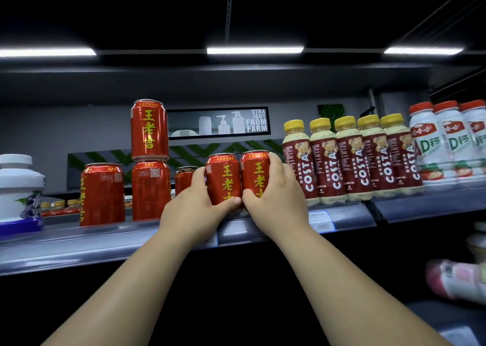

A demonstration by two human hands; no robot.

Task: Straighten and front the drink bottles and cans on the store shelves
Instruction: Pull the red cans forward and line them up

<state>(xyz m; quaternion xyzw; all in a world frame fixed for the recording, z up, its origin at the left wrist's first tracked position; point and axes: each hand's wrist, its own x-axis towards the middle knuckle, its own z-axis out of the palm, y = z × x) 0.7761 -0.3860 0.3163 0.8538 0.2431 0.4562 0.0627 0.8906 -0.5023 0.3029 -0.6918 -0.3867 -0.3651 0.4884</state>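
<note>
Mid-shelf, the left grip curls around a red can lettered 王老吉 in yellow. The right grip wraps a second 王老吉 can, which touches the first at its 3 o'clock. The two thumbs meet low in front and hide the can bases.

At 9 o'clock from the pair a two-can stack of the same brand stands upright. A single can sits further toward 9, and a white tub is at the far edge.

At 3 o'clock runs a row of yellow-capped COSTA bottles, then red-capped bottles marked AD钙. Behind, at 12 o'clock, a sign reads STRAIGHT FROM FARM.
</note>
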